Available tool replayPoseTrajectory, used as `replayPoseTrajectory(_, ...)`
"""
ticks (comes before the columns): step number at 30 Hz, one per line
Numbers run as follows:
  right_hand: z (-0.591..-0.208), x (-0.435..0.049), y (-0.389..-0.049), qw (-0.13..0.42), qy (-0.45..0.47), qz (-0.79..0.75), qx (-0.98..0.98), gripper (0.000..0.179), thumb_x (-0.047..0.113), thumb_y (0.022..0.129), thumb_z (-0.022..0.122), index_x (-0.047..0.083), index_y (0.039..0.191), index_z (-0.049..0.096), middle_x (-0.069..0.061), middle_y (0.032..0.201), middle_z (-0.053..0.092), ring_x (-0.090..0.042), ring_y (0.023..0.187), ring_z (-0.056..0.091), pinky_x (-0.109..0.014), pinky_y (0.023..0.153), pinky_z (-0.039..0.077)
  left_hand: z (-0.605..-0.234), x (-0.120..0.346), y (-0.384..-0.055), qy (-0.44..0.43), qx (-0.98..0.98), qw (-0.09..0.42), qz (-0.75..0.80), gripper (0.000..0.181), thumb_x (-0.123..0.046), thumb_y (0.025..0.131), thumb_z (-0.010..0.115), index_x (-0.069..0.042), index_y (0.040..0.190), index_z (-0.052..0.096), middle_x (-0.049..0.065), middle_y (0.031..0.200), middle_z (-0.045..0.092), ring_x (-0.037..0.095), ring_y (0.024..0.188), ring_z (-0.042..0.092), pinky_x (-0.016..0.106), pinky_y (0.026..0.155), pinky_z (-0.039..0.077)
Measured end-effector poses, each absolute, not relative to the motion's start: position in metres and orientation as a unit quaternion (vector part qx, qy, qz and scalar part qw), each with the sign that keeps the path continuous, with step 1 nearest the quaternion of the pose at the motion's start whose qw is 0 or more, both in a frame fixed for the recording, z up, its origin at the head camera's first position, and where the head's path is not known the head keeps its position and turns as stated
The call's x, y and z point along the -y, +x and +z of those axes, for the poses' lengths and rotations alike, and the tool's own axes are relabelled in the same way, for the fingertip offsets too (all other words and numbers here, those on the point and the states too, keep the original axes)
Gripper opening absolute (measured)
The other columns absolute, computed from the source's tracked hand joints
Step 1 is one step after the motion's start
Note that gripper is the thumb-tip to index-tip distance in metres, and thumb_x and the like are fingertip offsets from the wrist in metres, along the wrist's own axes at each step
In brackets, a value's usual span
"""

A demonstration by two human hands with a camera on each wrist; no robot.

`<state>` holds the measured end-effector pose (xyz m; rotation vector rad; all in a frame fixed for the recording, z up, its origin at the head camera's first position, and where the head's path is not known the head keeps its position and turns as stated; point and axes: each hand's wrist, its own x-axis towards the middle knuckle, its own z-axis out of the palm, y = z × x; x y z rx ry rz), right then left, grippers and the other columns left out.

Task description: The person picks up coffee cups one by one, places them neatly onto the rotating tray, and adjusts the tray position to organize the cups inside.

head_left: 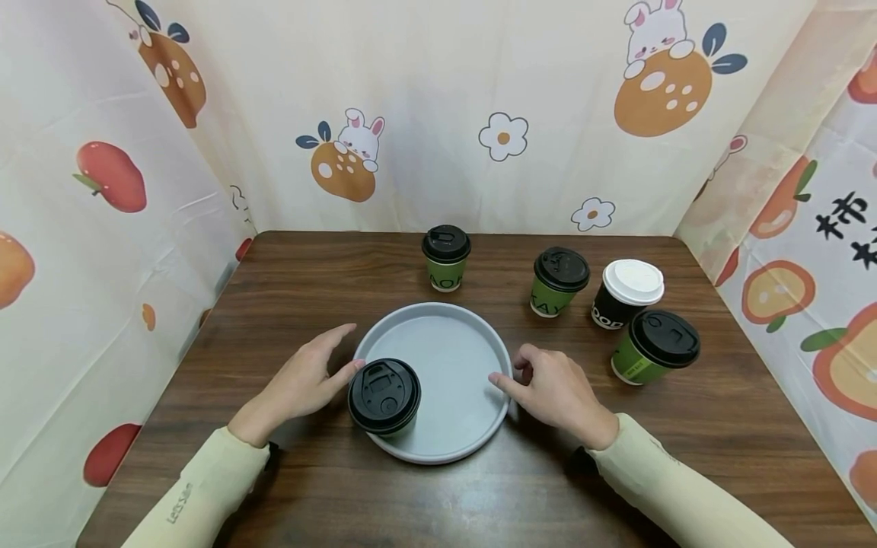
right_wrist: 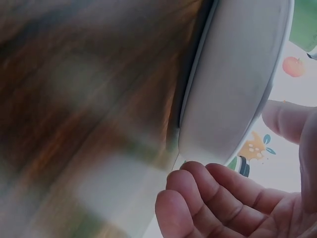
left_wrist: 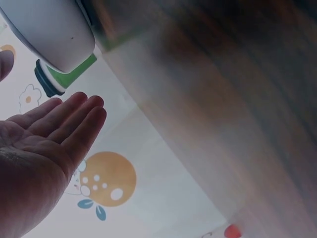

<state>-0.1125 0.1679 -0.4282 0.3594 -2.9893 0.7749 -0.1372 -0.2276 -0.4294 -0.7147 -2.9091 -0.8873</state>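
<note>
A round light-grey tray (head_left: 455, 411) with a raised rim lies on the table. On its left part stands a paper cup with a black lid (head_left: 384, 396), its body mostly hidden beneath the lid. My left hand (head_left: 301, 384) is beside the tray's left edge, fingers extended, thumb tip close to that lid. At the opposite edge is my right hand (head_left: 558, 388), its thumb reaching over the rim and its other fingers loosely bent outside the tray wall (right_wrist: 233, 74). In the left wrist view, the left palm and straight fingers (left_wrist: 79, 121) show apart from the tray.
A green cup with a black lid (head_left: 445, 270) stands behind the tray. To the right are another green cup (head_left: 551, 293), a black cup with a white lid (head_left: 617, 308) and a nearer green cup (head_left: 633, 361). Printed curtains (head_left: 438, 91) border the wooden table (head_left: 308, 304).
</note>
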Motion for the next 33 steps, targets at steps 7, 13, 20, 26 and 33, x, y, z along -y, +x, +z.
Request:
replayPoseTrajectory(7, -0.426, -0.171, -0.113, 0.059, 0.123, 0.264, 0.955, 0.040, 0.059, 0.089, 0.070, 0.019, 0.090, 0.067, 0.005, 0.074, 0.056, -0.013, 0.065, 0.049, -0.032, 0.058, 0.040, -0.431, 0.226, -0.139, -0.220, 0.929, 0.017, -0.296, 0.064, -0.035, 0.100, 0.066, 0.003, 0.148, 0.046, 0.023, 0.146, 0.050, 0.038, 0.135, 0.048, 0.056, 0.108, 0.039)
replayPoseTrajectory(13, -0.424, -0.173, -0.114, 0.069, 0.112, 0.275, 0.952, 0.045, 0.059, 0.090, 0.069, 0.015, 0.099, 0.069, 0.002, 0.080, 0.060, -0.014, 0.069, 0.052, -0.034, 0.062, 0.043, -0.432, 0.224, -0.141, -0.217, 0.926, 0.021, -0.307, 0.061, -0.031, 0.100, 0.066, 0.005, 0.146, 0.047, 0.024, 0.145, 0.052, 0.040, 0.130, 0.052, 0.057, 0.104, 0.042)
replayPoseTrajectory(20, -0.422, -0.175, -0.115, 0.088, 0.109, 0.287, 0.948, 0.046, 0.057, 0.092, 0.067, 0.013, 0.104, 0.070, -0.002, 0.089, 0.068, -0.016, 0.078, 0.060, -0.039, 0.068, 0.049, -0.433, 0.222, -0.143, -0.208, 0.925, 0.001, -0.317, 0.059, -0.028, 0.100, 0.066, 0.005, 0.145, 0.047, 0.022, 0.131, 0.061, 0.033, 0.110, 0.065, 0.052, 0.092, 0.053)
replayPoseTrajectory(26, -0.424, -0.177, -0.118, 0.116, 0.112, 0.307, 0.938, 0.038, 0.052, 0.093, 0.068, 0.015, 0.102, 0.069, -0.005, 0.093, 0.071, -0.019, 0.083, 0.065, -0.041, 0.071, 0.052, -0.435, 0.219, -0.145, -0.211, 0.918, -0.015, -0.336, 0.056, -0.022, 0.100, 0.066, 0.008, 0.143, 0.048, 0.013, 0.108, 0.067, 0.021, 0.092, 0.066, 0.041, 0.080, 0.057)
replayPoseTrajectory(33, -0.425, -0.181, -0.122, 0.121, 0.098, 0.324, 0.933, 0.043, 0.053, 0.094, 0.066, 0.012, 0.106, 0.070, -0.006, 0.098, 0.072, -0.021, 0.087, 0.067, -0.044, 0.074, 0.053, -0.435, 0.219, -0.144, -0.216, 0.916, -0.017, -0.337, 0.053, -0.019, 0.099, 0.067, 0.009, 0.141, 0.050, 0.015, 0.111, 0.067, 0.021, 0.092, 0.065, 0.039, 0.079, 0.056)
